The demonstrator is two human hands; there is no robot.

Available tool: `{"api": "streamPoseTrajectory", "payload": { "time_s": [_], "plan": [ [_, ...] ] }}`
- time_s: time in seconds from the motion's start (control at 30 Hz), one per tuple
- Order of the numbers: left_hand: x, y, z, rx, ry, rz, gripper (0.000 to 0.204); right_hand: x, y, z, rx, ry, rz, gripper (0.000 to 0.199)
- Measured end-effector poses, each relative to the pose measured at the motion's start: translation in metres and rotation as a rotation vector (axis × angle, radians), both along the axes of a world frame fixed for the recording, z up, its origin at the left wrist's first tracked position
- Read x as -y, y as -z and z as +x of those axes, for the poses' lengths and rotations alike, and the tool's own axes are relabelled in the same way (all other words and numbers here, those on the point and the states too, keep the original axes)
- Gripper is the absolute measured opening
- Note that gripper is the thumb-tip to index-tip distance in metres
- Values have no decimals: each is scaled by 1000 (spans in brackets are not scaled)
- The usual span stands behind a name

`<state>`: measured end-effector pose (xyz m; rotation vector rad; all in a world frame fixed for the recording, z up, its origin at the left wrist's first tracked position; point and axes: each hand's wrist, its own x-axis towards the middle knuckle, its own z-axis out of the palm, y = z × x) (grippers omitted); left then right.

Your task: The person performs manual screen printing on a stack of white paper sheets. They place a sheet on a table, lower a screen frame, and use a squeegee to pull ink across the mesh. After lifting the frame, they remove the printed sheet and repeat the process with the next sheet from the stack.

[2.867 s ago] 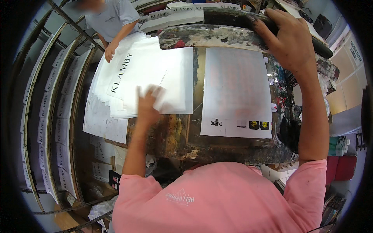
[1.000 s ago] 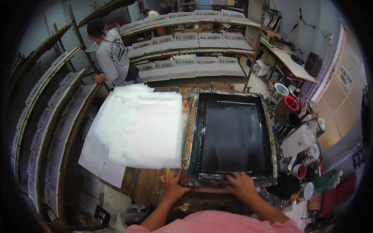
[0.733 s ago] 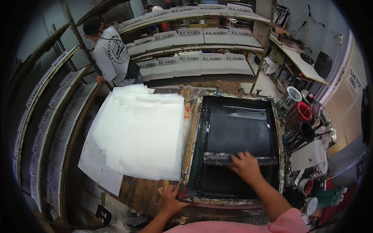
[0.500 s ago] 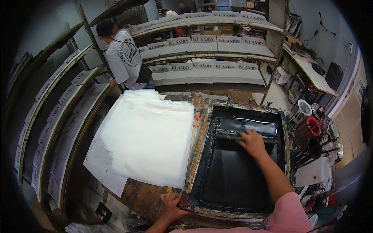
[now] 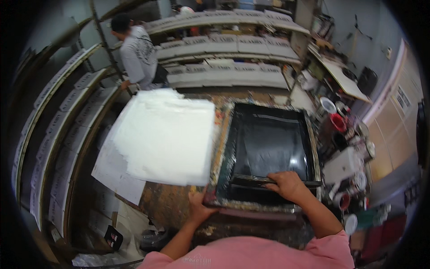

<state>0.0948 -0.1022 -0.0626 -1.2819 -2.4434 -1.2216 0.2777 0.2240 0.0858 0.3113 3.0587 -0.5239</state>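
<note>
My right hand (image 5: 287, 184) is closed round the bar of a dark squeegee (image 5: 246, 180), which lies crosswise on the mesh near my end of a screen printing frame (image 5: 222, 142). Black ink coats the mesh (image 5: 271, 145), and light glints off the wet surface beyond the squeegee. My left hand (image 5: 200, 207) rests at the frame's near left corner, thumb and fingers spread; some fingers are blurred. Left of the frame is a fanned stack of white sheets (image 5: 168, 139). What lies under the frame is hidden.
A larger pale sheet (image 5: 118, 177) sticks out under the stack on the stained wooden table (image 5: 163, 197). Ink cans (image 5: 337, 123) crowd the right side. Racks of printed white pieces stand at left (image 5: 62, 121) and behind (image 5: 224, 45), where another person (image 5: 139, 58) stands.
My right hand has drawn the squeegee from the far end of the screen to the near end. My left hand stays at the frame's corner. The view has shifted, and my torso shows more.
</note>
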Motion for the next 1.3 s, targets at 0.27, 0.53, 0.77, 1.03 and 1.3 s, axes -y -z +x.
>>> {"api": "streamPoseTrajectory", "payload": {
  "time_s": [0.27, 0.53, 0.77, 1.03, 1.3],
  "plan": [
    [-38, -87, 17, 636, 146, 594, 106, 85, -59, 38, -407, 183, 401, 37],
    [-144, -132, -76, 165, 155, 983, 73, 3, -169, -31, -686, 201, 646, 30],
    [-310, -5, -212, -266, 113, 129, 42, -31, -230, -64, -738, 72, 655, 42],
    [-357, 21, -237, -93, 202, 9, 16, 4, -294, -94, -463, 613, 149, 54],
    [-232, -53, -265, 509, 61, 66, 23, -48, -245, -83, -705, 204, 462, 41]
  ]
}}
